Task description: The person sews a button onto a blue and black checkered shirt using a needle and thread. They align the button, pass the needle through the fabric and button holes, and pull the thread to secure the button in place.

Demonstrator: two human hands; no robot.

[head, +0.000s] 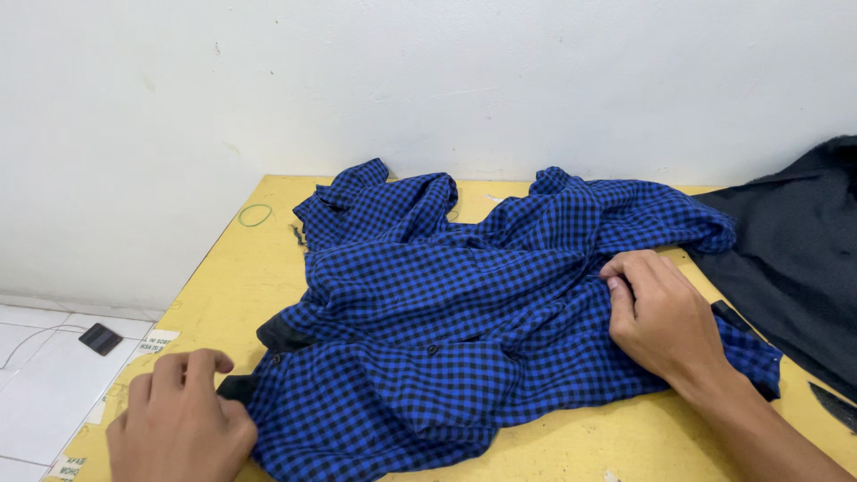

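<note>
Checked shirt [464, 330]: thin woven cloth, blue and black, matt, soft and heavily creased, with small dark glossy-looking buttons; left hand [183, 424] and right hand [665, 317] press bare skin on it. Table [241, 286]: yellow painted top, smooth, low sheen, scuffed and smudged in spots, with a thin green rubber band [255, 214] on it; dark garment [794, 259] at right is denser charcoal cloth, matt. Wall [268, 80]: white paint, matt, slightly marked; floor tiles [36, 375] white, glossy.
</note>
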